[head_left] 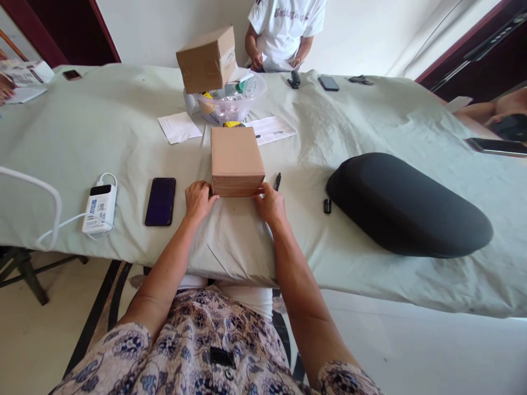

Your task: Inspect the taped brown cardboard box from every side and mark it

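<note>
A closed brown cardboard box [237, 152] sits on the cloth-covered table in front of me. My left hand [198, 200] is at its near left corner, with fingers bent against the side and the thumb by the bottom edge. At the near right corner, my right hand [270, 203] grips the box in the same way. Parts of the fingers of both hands are hidden by the box. A black pen [278, 181] lies just right of my right hand. Left of my left hand is a dark smartphone [160, 202].
Behind the box stands a clear plastic basin [256, 100] of bottles, with a larger carton [201, 60] on it. A big black padded seat-like object [411, 206] takes up the right. A white power bank [100, 208] with cables lies left. A person [284, 33] sits opposite.
</note>
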Action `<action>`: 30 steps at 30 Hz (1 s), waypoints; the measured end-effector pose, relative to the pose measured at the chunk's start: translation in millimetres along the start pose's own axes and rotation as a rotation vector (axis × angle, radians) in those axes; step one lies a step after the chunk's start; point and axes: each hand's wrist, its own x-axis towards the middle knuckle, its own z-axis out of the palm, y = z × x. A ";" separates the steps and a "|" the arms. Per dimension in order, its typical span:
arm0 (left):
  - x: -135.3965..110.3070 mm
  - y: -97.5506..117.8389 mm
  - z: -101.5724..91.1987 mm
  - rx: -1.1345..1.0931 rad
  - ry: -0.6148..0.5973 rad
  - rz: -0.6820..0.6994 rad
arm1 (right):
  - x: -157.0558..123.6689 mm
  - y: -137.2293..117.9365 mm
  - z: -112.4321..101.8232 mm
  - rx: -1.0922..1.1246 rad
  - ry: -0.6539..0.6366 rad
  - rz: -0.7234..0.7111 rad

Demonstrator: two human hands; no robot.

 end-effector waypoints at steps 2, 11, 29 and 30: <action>-0.2 -1.3 5.3 -0.024 0.041 0.021 | -1.3 -1.3 2.8 -0.060 -0.005 0.001; -3.6 11.7 21.6 -0.235 0.287 0.014 | -13.3 -24.8 12.8 -0.009 0.203 -0.045; -9.7 21.8 -17.6 -0.382 0.642 0.323 | -19.9 -37.2 -13.8 0.378 0.563 -0.428; -9.9 22.0 -20.0 -0.383 0.670 0.350 | -20.7 -37.5 -15.5 0.390 0.586 -0.453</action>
